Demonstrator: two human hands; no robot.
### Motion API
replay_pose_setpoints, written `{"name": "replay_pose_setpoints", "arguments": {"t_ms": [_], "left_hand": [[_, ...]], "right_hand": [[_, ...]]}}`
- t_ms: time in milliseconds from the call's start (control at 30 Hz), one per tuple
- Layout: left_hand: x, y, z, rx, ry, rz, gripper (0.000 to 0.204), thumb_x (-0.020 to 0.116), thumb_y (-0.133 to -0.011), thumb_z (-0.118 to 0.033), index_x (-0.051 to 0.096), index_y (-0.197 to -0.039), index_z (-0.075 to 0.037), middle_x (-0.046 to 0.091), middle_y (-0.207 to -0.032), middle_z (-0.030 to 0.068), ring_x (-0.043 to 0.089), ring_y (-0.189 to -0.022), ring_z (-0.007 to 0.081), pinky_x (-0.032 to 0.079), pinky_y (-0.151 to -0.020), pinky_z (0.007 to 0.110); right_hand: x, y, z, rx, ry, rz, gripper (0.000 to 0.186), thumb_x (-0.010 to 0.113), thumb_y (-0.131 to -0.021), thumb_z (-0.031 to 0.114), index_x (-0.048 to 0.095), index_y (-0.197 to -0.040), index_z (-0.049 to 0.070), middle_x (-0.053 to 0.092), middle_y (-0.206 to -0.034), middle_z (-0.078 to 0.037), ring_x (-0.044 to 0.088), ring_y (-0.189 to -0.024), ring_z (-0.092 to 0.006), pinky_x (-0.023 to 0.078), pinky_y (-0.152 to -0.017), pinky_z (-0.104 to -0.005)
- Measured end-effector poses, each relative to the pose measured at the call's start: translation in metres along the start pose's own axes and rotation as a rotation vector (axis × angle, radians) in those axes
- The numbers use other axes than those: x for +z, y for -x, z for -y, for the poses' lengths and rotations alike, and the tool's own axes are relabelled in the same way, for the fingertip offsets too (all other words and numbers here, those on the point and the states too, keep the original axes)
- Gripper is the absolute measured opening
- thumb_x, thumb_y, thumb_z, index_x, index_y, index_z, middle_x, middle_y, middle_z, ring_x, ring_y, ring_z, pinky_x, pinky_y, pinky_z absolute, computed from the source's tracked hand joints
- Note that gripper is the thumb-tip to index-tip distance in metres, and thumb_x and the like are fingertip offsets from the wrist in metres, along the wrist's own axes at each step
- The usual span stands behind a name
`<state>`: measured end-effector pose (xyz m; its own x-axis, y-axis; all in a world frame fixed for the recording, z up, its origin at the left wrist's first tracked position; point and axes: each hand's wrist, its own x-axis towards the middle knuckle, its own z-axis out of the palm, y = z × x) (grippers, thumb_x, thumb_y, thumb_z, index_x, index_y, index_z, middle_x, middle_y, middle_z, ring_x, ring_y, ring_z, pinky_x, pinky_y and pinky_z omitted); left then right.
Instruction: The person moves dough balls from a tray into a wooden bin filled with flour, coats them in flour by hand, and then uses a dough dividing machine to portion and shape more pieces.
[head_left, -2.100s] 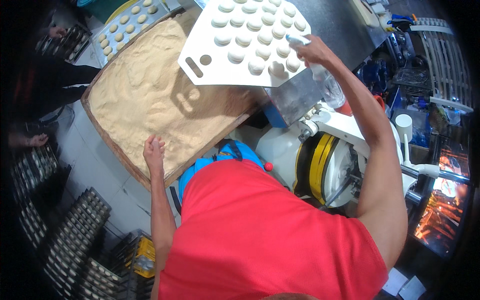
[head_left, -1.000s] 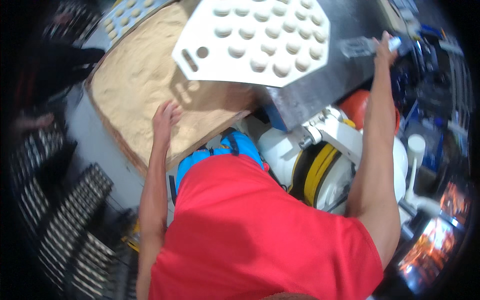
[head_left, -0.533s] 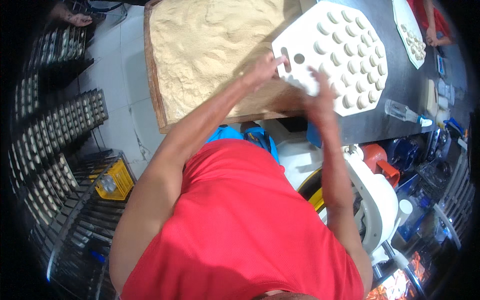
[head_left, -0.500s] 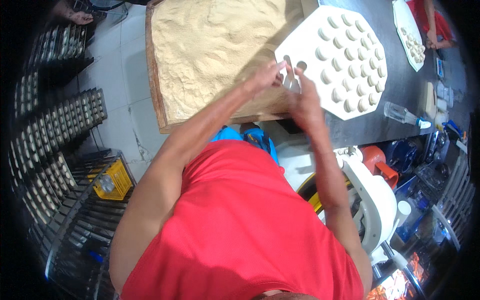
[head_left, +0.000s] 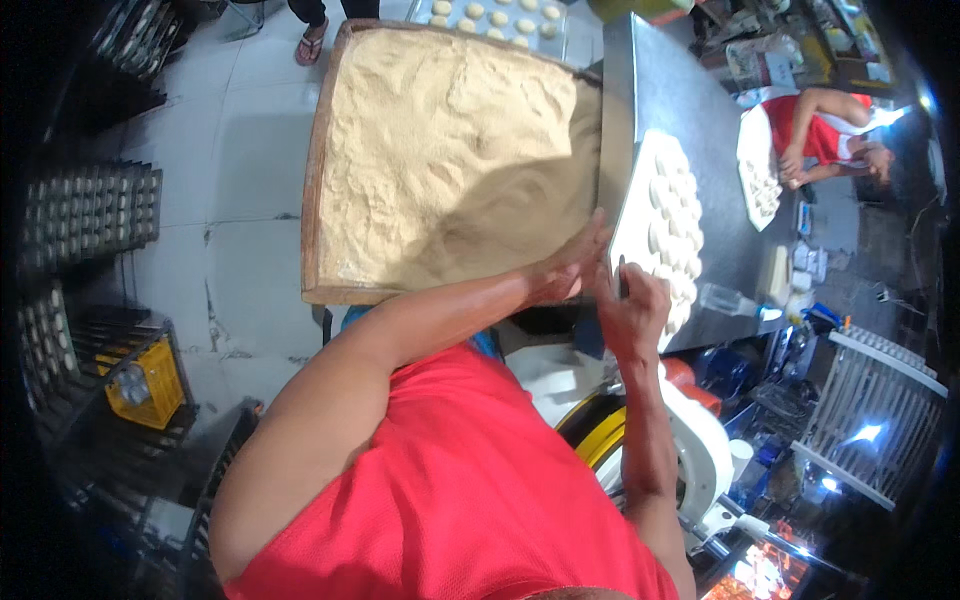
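Note:
A white dough plate [head_left: 630,215] stands tilted on the dark worktop. Rounded pieces of pale dough [head_left: 675,215] cover its far face in rows. My right hand [head_left: 638,305] is closed on the plate's near end, fingers curled at a cut-out there. Against the same plate's left edge, my left hand [head_left: 572,268] is closed, its fingertips partly hidden. To the left lies a wooden tray [head_left: 312,200] filled with pale yellow crumbs or meal [head_left: 450,130], with the shadow of my arms and the plate across it.
Across the dark worktop [head_left: 690,110], a person in red [head_left: 815,130] handles small dough pieces on another white plate [head_left: 755,150]. A clear bottle [head_left: 730,300] lies nearby. Behind the wooden tray is a metal tray of dough rounds [head_left: 500,18]. Racks [head_left: 95,215], a yellow crate [head_left: 145,385] and a white machine [head_left: 700,440] surround me.
The plate has swung from facing up to a steep tilt, with the dough turned toward the right. My hands moved lower with it, and my view shifted, bringing the metal tray into sight.

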<state>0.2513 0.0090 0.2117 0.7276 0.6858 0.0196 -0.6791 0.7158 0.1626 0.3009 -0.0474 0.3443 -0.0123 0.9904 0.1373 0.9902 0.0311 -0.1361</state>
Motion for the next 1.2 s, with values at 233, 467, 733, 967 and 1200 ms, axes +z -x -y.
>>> {"name": "replay_pose_setpoints", "arguments": {"t_ms": [233,467,733,967,1200], "left_hand": [[-0.03,-0.074,-0.012,0.219,-0.272,0.085,0.095,0.053,-0.097,-0.066,0.006,-0.166,-0.022,0.036,-0.157,0.0077,0.038,-0.144,0.0296,0.033,-0.117,0.05],[-0.06,-0.008,-0.12,0.565,-0.403,-0.569,0.069,0.071,-0.097,-0.04,0.041,-0.145,-0.001,0.062,-0.123,0.0144,0.063,-0.106,0.0217,0.053,-0.091,0.037],[-0.058,0.139,-0.238,0.934,-0.985,-0.935,0.06,0.08,-0.089,-0.02,0.055,-0.137,0.005,0.066,-0.127,0.0187,0.066,-0.116,0.0231,0.053,-0.099,0.036],[-0.165,0.137,-0.426,0.817,-1.793,-1.182,0.058,0.072,-0.093,-0.037,0.057,-0.135,0.001,0.067,-0.128,0.0182,0.064,-0.119,0.0287,0.051,-0.1,0.043],[-0.116,0.148,-0.218,0.422,-1.197,-1.162,0.054,0.078,-0.091,-0.036,0.064,-0.13,-0.001,0.072,-0.119,0.0122,0.069,-0.103,0.021,0.055,-0.09,0.037]], "right_hand": [[-0.149,-0.017,0.095,-0.046,-0.323,0.208,0.021,0.083,-0.075,0.01,0.064,-0.07,0.004,0.058,-0.064,-0.007,0.05,-0.064,-0.021,0.041,-0.06,-0.0348],[-0.348,-0.009,-0.035,-0.019,0.468,-0.425,0.025,0.062,-0.102,0.028,0.064,-0.111,0.005,0.06,-0.089,-0.003,0.061,-0.09,-0.0138,0.05,-0.082,-0.0297],[-0.149,-0.075,-0.145,0.267,0.134,-0.198,0.053,0.055,-0.104,0.039,0.055,-0.143,0.003,0.057,-0.134,-0.017,0.055,-0.127,-0.0298,0.044,-0.11,-0.0427],[0.073,-0.137,-0.145,0.581,-0.202,0.21,0.049,0.061,-0.101,0.047,0.067,-0.112,0.0,0.067,-0.101,-0.018,0.064,-0.092,-0.0248,0.051,-0.078,-0.0429],[0.029,-0.108,-0.201,0.452,-0.571,-0.192,0.039,0.067,-0.098,0.037,0.07,-0.088,0.0,0.056,-0.077,0.0,0.055,-0.07,-0.0124,0.044,-0.055,-0.0334]]}}
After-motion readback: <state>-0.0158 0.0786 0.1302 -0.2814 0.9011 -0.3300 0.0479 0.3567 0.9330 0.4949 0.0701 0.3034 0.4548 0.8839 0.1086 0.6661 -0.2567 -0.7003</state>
